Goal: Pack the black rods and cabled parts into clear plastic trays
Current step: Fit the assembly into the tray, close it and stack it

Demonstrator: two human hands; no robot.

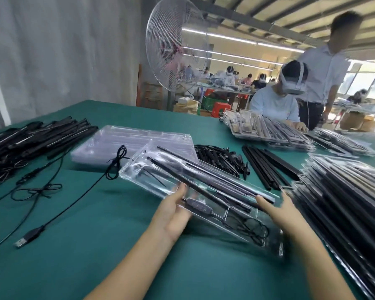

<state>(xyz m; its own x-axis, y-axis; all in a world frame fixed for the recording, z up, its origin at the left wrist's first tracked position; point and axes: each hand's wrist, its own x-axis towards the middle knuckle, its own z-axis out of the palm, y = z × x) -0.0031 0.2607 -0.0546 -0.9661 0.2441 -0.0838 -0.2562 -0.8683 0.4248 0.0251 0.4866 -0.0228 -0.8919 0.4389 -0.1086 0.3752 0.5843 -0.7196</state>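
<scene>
Both hands are kept pretty flat here, nothing clenched. The left hand (173,213) is turned palm-up at the near-left edge of the clear tray (132,169). Its fingers are straight and slid under the plastic, so the tray is carried rather than gripped. The right hand (277,211) is laid against the tray's right side, also with straight fingers, and the index fingertip is touching the rod ends. So that's one tray, propped between two hands and tilted over the green counter (95,245).

Inside the tray, black rods (204,180) are laid lengthwise side by side. At least three can be made out, but a firmer count is ruled out by the blur. One inline switch (195,205) on its cable is seated below them, and one cable coil (254,231) is tucked at the near end.

Around it:
- one stack of empty trays (117,144), just behind
- one USB plug (28,238) on a loose lead at the left
- one heap of small black parts (221,159)
- a bunch of loose rods (266,167) next to that heap
- one big stack of packed trays (344,202) by the right hand
- two people seen across the counter
</scene>
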